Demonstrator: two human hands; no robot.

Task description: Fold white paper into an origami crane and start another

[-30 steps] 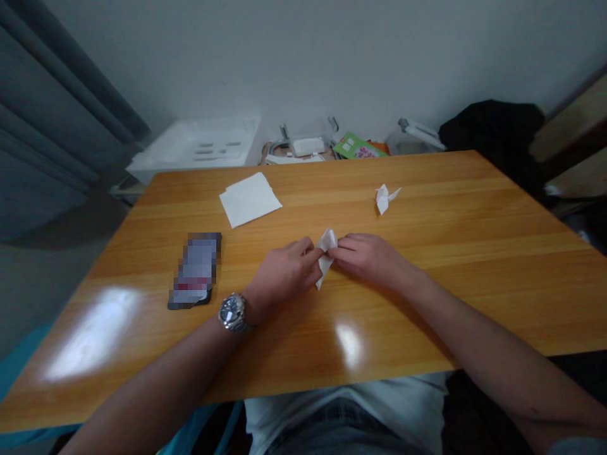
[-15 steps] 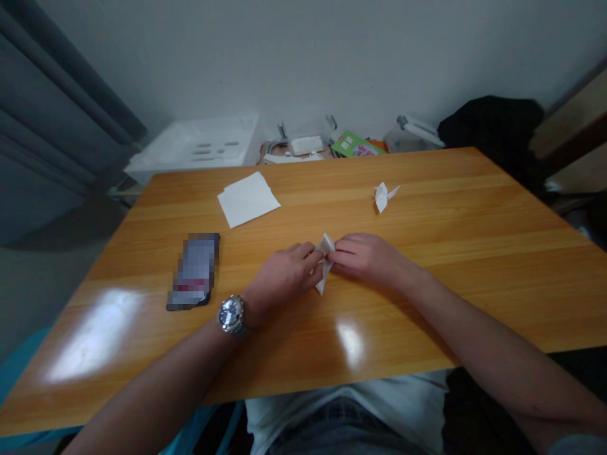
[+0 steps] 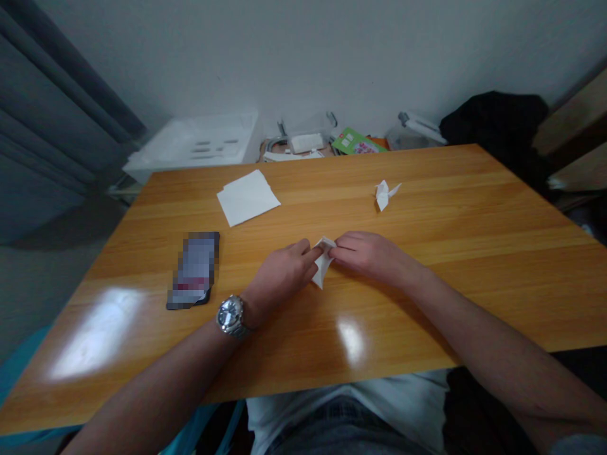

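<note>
A small piece of folded white paper [image 3: 323, 268] is held between my two hands, low over the middle of the table. My left hand [image 3: 287, 270], with a metal watch [image 3: 231, 315] on its wrist, pinches the paper's left side, the index finger lying on top of it. The fingertips of my right hand [image 3: 364, 254] are closed on the upper right edge. Parts of the paper are covered by my fingers. Beyond my right hand stands a folded white paper crane [image 3: 382, 196].
White paper sheets [image 3: 248, 198] lie at the back left of the wooden table [image 3: 427, 215]. A phone [image 3: 194, 270] with a blurred screen rests at the left. Behind the table are a white tray [image 3: 199, 139], a green booklet [image 3: 355, 141] and a dark cloth item [image 3: 493, 123].
The folded paper's upper part has opened wider and lower, from a narrow point to a broader edge. My left fingers have shifted slightly on it; my right hand is nearly still.
</note>
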